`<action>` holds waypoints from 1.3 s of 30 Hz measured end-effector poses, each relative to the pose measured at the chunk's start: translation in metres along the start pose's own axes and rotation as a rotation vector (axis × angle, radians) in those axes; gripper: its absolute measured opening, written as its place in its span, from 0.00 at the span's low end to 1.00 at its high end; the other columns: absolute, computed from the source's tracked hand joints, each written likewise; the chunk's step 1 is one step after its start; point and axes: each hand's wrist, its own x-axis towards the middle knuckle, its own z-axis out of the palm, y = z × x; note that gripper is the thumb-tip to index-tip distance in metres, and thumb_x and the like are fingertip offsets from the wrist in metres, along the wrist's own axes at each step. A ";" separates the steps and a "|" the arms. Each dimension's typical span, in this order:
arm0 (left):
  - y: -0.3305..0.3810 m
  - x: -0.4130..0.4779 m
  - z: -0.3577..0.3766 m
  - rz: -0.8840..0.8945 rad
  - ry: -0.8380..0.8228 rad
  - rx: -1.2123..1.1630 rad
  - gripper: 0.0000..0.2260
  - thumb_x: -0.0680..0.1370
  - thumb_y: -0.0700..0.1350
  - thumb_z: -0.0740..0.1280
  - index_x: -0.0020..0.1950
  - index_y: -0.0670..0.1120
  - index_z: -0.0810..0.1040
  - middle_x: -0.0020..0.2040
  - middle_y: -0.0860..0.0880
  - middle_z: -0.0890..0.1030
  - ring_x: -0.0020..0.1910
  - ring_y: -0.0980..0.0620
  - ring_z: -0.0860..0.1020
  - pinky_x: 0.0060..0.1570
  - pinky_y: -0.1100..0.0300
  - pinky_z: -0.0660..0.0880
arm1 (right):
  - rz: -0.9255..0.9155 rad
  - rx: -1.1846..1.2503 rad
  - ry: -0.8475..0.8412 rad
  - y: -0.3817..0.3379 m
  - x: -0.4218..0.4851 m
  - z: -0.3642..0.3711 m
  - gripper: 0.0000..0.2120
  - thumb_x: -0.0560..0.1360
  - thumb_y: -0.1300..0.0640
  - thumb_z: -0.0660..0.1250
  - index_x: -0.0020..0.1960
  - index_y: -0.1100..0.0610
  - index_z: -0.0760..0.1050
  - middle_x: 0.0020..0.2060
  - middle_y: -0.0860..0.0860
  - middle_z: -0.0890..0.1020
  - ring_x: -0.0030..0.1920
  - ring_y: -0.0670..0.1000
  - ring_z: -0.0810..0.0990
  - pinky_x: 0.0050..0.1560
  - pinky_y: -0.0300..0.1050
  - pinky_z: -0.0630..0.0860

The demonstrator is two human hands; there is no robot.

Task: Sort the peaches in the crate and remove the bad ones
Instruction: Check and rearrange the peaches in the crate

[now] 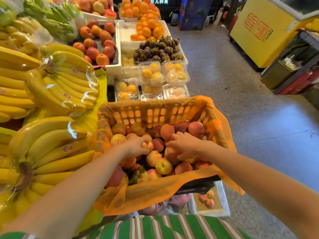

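I have both hands down among the peaches [163, 166] in the orange crate [155, 110]. My left hand [136, 146] curls its fingers round a pale pink peach [148, 146]. My right hand [185, 145] cups a redder peach [171, 154] just beside it. Squeezing too hard could bruise good fruit, and lifting either one may set its neighbours rolling. The loose orange netting [151, 192] draped over the rim could catch a wrist.

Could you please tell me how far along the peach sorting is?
Early, it seems. Three peaches lie in the white box below, possibly rejects. The left hand grips a pale peach, the right hand a reddish peach. The crate is nearly full.
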 end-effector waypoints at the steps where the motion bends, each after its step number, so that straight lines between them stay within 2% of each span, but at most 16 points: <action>1: 0.000 -0.002 -0.001 0.010 0.007 -0.009 0.22 0.79 0.51 0.64 0.71 0.45 0.67 0.62 0.42 0.73 0.59 0.44 0.72 0.52 0.55 0.69 | 0.000 0.016 -0.005 0.000 0.001 0.001 0.33 0.74 0.47 0.67 0.75 0.51 0.61 0.67 0.54 0.67 0.65 0.57 0.68 0.60 0.52 0.68; 4: -0.002 -0.011 -0.009 0.065 0.123 -0.032 0.17 0.79 0.49 0.63 0.67 0.46 0.73 0.63 0.46 0.75 0.61 0.46 0.74 0.58 0.53 0.71 | 0.009 0.079 -0.012 0.001 0.004 -0.001 0.32 0.75 0.47 0.66 0.76 0.52 0.60 0.65 0.53 0.69 0.63 0.56 0.70 0.57 0.51 0.69; 8: -0.022 -0.027 -0.027 0.200 0.490 -0.134 0.09 0.77 0.44 0.65 0.55 0.50 0.81 0.55 0.51 0.82 0.55 0.52 0.77 0.55 0.54 0.73 | 0.034 0.125 -0.083 0.001 0.014 -0.012 0.30 0.75 0.42 0.64 0.74 0.50 0.64 0.65 0.53 0.70 0.62 0.56 0.70 0.58 0.51 0.70; 10: -0.036 -0.039 -0.035 0.224 0.679 -0.042 0.09 0.74 0.46 0.65 0.51 0.50 0.82 0.51 0.50 0.83 0.53 0.49 0.78 0.55 0.50 0.73 | -0.003 0.203 -0.063 -0.006 0.021 -0.025 0.29 0.75 0.41 0.65 0.73 0.50 0.65 0.64 0.51 0.72 0.63 0.55 0.71 0.60 0.50 0.71; 12: -0.054 -0.049 -0.035 0.163 0.797 0.045 0.12 0.71 0.49 0.63 0.51 0.50 0.83 0.55 0.48 0.82 0.59 0.44 0.77 0.59 0.46 0.72 | -0.082 0.469 -0.042 -0.023 0.030 -0.043 0.27 0.76 0.43 0.67 0.71 0.51 0.68 0.62 0.49 0.74 0.61 0.50 0.73 0.60 0.46 0.72; 15: -0.075 -0.065 -0.023 0.038 0.801 0.030 0.19 0.71 0.50 0.62 0.60 0.50 0.80 0.69 0.45 0.73 0.72 0.41 0.66 0.68 0.43 0.62 | -0.187 0.904 -0.109 -0.062 0.041 -0.063 0.23 0.75 0.47 0.69 0.68 0.52 0.72 0.60 0.48 0.78 0.59 0.47 0.77 0.60 0.43 0.75; 17: -0.087 -0.075 -0.010 0.028 0.787 -0.019 0.22 0.73 0.49 0.60 0.66 0.47 0.76 0.73 0.44 0.67 0.74 0.43 0.62 0.71 0.44 0.60 | -0.236 0.975 -0.167 -0.088 0.048 -0.064 0.21 0.75 0.48 0.69 0.66 0.52 0.72 0.59 0.50 0.79 0.59 0.48 0.78 0.60 0.44 0.76; 21: -0.097 -0.085 0.010 0.101 0.759 -0.209 0.21 0.80 0.41 0.60 0.73 0.43 0.66 0.78 0.47 0.56 0.75 0.54 0.56 0.71 0.59 0.55 | -0.342 0.732 -0.162 -0.124 0.053 -0.057 0.27 0.76 0.46 0.68 0.72 0.49 0.66 0.59 0.48 0.76 0.56 0.48 0.77 0.52 0.35 0.73; 24: -0.096 -0.086 0.016 0.118 0.753 -0.316 0.22 0.80 0.38 0.60 0.75 0.42 0.63 0.79 0.47 0.53 0.75 0.56 0.53 0.71 0.61 0.53 | -0.370 0.669 -0.157 -0.137 0.051 -0.052 0.34 0.75 0.43 0.68 0.76 0.48 0.58 0.70 0.50 0.71 0.66 0.50 0.71 0.60 0.38 0.68; 26: -0.094 -0.086 0.017 0.088 0.749 -0.350 0.22 0.81 0.38 0.59 0.75 0.43 0.63 0.79 0.49 0.52 0.76 0.55 0.52 0.71 0.60 0.55 | -0.367 0.663 -0.103 -0.145 0.052 -0.047 0.33 0.75 0.43 0.69 0.75 0.51 0.61 0.68 0.52 0.73 0.65 0.53 0.73 0.59 0.42 0.70; 28: -0.093 -0.086 0.017 0.069 0.744 -0.363 0.22 0.81 0.39 0.59 0.75 0.44 0.63 0.79 0.51 0.52 0.77 0.55 0.52 0.71 0.59 0.56 | -0.357 0.656 -0.031 -0.150 0.053 -0.046 0.31 0.73 0.43 0.71 0.71 0.53 0.65 0.61 0.53 0.77 0.57 0.53 0.77 0.51 0.42 0.73; 30: -0.093 -0.086 0.017 0.070 0.743 -0.370 0.21 0.81 0.40 0.60 0.74 0.45 0.65 0.79 0.52 0.52 0.77 0.55 0.53 0.71 0.58 0.58 | -0.359 0.686 -0.028 -0.148 0.052 -0.045 0.30 0.72 0.45 0.72 0.68 0.53 0.65 0.57 0.52 0.78 0.52 0.50 0.77 0.46 0.39 0.73; 32: -0.095 -0.086 0.016 0.061 0.750 -0.361 0.17 0.80 0.41 0.61 0.70 0.46 0.71 0.79 0.52 0.54 0.76 0.53 0.56 0.69 0.57 0.60 | -0.348 0.796 -0.072 -0.136 0.047 -0.045 0.29 0.72 0.46 0.72 0.68 0.51 0.65 0.56 0.50 0.77 0.52 0.49 0.77 0.47 0.37 0.75; 34: -0.096 -0.086 0.014 0.046 0.797 -0.308 0.15 0.78 0.47 0.62 0.64 0.48 0.77 0.76 0.49 0.63 0.73 0.48 0.63 0.68 0.50 0.63 | -0.315 1.003 -0.103 -0.118 0.042 -0.047 0.28 0.73 0.47 0.72 0.68 0.48 0.64 0.59 0.48 0.74 0.57 0.50 0.77 0.53 0.41 0.78; 36: -0.089 -0.088 0.010 0.065 0.881 -0.261 0.18 0.76 0.56 0.59 0.57 0.50 0.80 0.66 0.48 0.74 0.65 0.46 0.69 0.63 0.45 0.67 | -0.240 1.192 -0.061 -0.101 0.038 -0.049 0.27 0.73 0.45 0.71 0.68 0.47 0.65 0.60 0.50 0.74 0.57 0.52 0.78 0.52 0.45 0.80; 39: -0.070 -0.091 0.004 0.158 0.896 -0.326 0.22 0.74 0.64 0.57 0.56 0.52 0.81 0.54 0.54 0.79 0.57 0.53 0.70 0.58 0.55 0.68 | -0.064 1.348 0.001 -0.082 0.034 -0.057 0.21 0.78 0.43 0.62 0.67 0.52 0.69 0.58 0.53 0.76 0.51 0.49 0.78 0.50 0.45 0.77</action>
